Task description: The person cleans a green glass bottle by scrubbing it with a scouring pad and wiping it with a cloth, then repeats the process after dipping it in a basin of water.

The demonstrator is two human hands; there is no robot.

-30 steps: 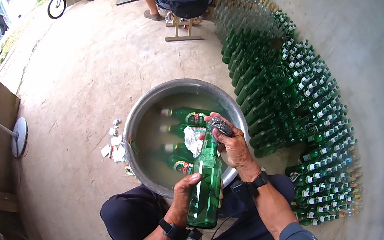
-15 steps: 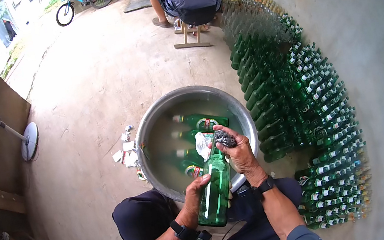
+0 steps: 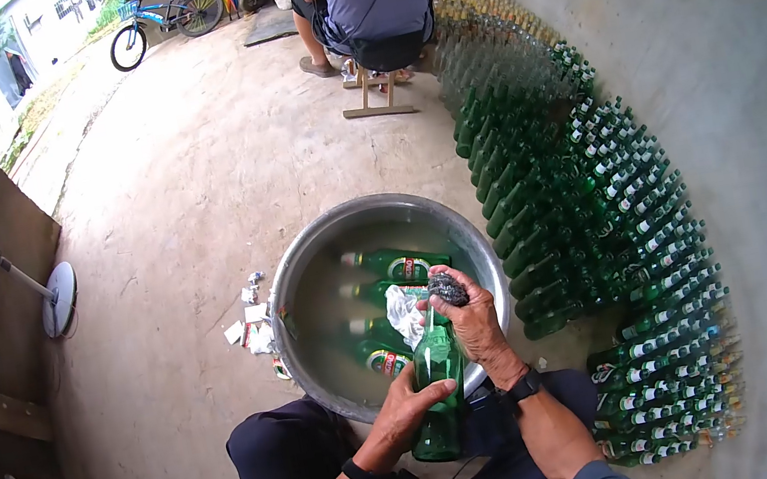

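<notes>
Green bottle point(image 3: 438, 360) is held at lower centre, neck pointing up the frame. At left of centre, pale scraps point(image 3: 259, 333) are strewn on the floor beside a metal basin point(image 3: 375, 202), where labelled bottles point(image 3: 405, 265) are partly veiled by cloudy water. The green bottle's body is clasped by the left hand point(image 3: 403, 415), thumb laid across the glass; near the neck, a dark scouring pad point(image 3: 448, 290) is pinched between thumb and fingers of the right hand point(image 3: 480, 330). Even scrubbing would be helped by a firm body grip and slow turning. Bottle rows point(image 3: 540, 203) are ranged at right, blurred farther up. The mouth and left fingertips are hidden; pad contact cannot be confirmed.
</notes>
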